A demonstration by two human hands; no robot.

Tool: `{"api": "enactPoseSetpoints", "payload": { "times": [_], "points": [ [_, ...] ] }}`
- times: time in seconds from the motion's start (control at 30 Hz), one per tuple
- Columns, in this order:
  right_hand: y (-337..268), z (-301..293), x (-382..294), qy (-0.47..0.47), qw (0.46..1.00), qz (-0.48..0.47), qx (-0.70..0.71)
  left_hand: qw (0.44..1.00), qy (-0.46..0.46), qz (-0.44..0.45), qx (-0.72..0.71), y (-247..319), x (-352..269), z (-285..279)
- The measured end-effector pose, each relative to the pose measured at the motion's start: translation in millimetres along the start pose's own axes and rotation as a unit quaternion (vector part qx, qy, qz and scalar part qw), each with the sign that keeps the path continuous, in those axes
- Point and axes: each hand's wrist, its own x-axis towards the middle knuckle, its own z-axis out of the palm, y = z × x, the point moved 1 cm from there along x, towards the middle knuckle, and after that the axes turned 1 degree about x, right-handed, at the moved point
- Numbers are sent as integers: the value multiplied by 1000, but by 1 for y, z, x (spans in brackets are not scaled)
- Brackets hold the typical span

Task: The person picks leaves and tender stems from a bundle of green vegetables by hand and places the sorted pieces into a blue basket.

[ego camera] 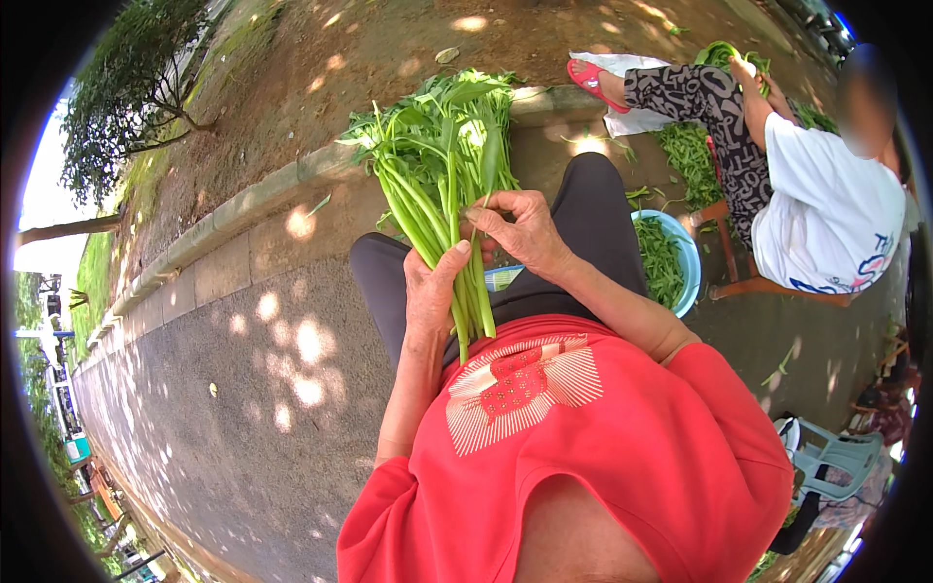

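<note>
A bunch of long-stemmed leafy greens (430,211), looking like water spinach, stands in front of my lap with its leaves pointing away from me. My left hand (430,291) is closed around the pale green stems, the thumb lying across them. The cut ends reach down to my red shirt. My right hand (521,226) is at the right side of the bunch, its thumb and index finger pinched together at a thin stem or leaf. Its other fingers are partly hidden behind. Beside my right thigh, a light blue basin (689,255) holds loose green leaves.
At the right, a co-worker in a white shirt (824,197) sits on a wooden chair (732,248), handling greens. A heap of leaves (689,157) lies near that person's legs. A stone curb (240,197) runs ahead of me; a pale plastic chair (838,452) stands at the lower right.
</note>
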Motion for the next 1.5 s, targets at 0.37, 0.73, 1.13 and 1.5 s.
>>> {"api": "enactPoseSetpoints", "payload": {
  "times": [0.37, 0.73, 1.13, 1.5],
  "points": [
    [-9, -9, -17, -42, 996, -81, -20, 987, 151, -27, -56, -19, 22, -33],
    [13, -16, -9, 19, 961, 132, 244, 993, 106, 26, 48, -2, 23, -27],
    [22, -20, -2, 73, 993, 46, 76, 998, 18, -62, 5, -10, 6, -29],
    [69, -43, -4, 59, 902, 289, 316, 998, 19, 51, -32, 16, 9, -32]
  ]
}}
